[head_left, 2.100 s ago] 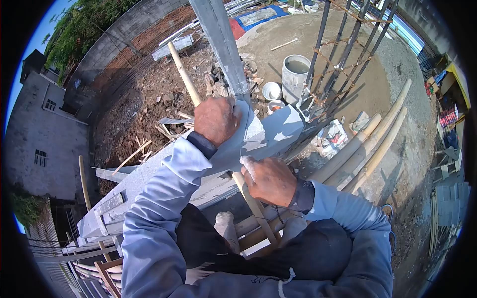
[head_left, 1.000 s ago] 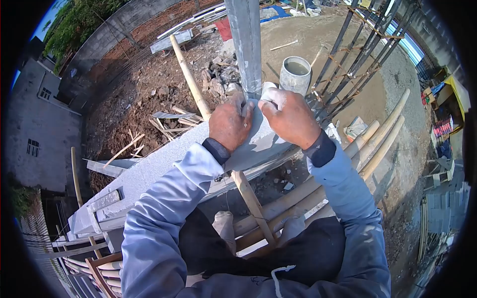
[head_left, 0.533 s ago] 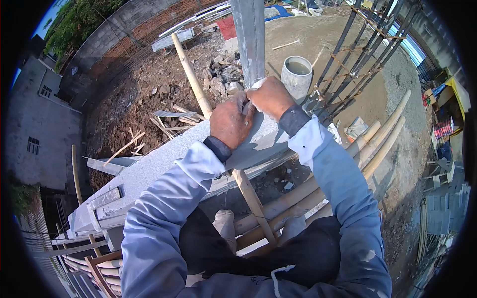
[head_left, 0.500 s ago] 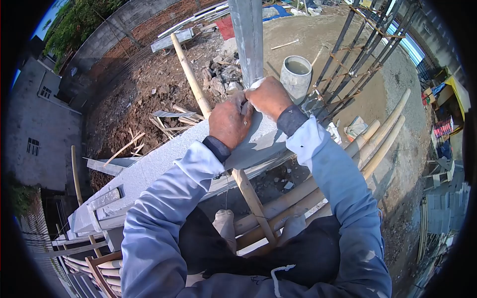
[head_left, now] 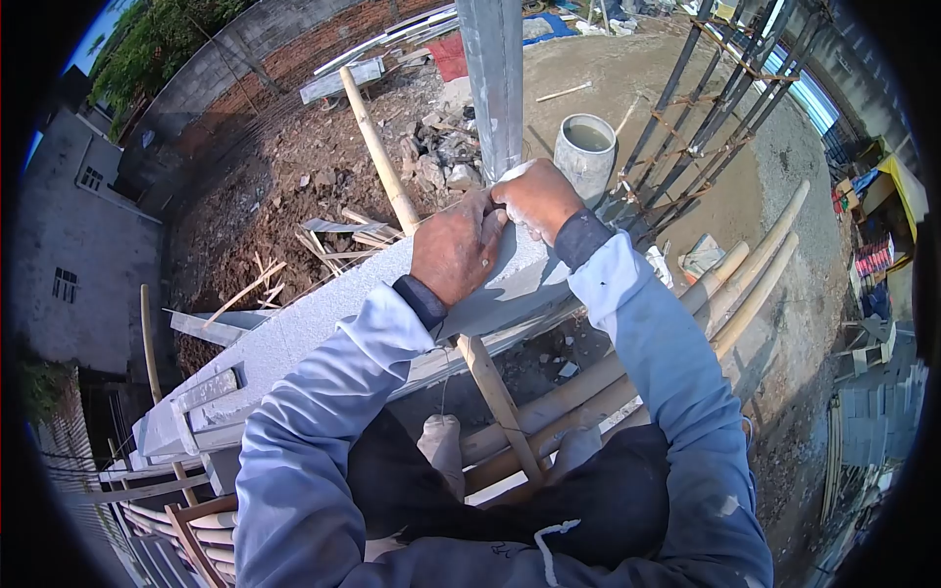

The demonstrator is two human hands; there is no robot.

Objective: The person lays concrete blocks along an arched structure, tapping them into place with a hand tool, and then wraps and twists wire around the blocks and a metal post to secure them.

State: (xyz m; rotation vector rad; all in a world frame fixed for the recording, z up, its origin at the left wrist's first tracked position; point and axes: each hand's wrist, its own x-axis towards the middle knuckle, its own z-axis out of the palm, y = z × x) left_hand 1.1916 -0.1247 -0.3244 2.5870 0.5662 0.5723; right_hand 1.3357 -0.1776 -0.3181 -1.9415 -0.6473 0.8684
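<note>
My left hand [head_left: 454,253] is closed, its thumb and fingers pinched together over the top of a pale grey block wall [head_left: 333,314]. Touching it, my right hand [head_left: 539,201] is curled closed too, with whitish dust on its knuckles. Whatever lies between the fingertips is hidden. Just beyond both hands, a grey metal post [head_left: 493,88] rises upright from the wall's end. Below my left hand a thin string [head_left: 444,387] dangles on the near side of the wall.
Bamboo poles [head_left: 588,397] run below and to the right. A bucket of greyish liquid [head_left: 586,147] stands beyond the wall, near a rebar cage [head_left: 701,118]. A metal bracket [head_left: 201,402] sits on the wall's left end. Rubble [head_left: 436,152] lies behind.
My hands stay together by the post. The left thumb has shifted slightly down and right, and the right hand has moved a little right and down.
</note>
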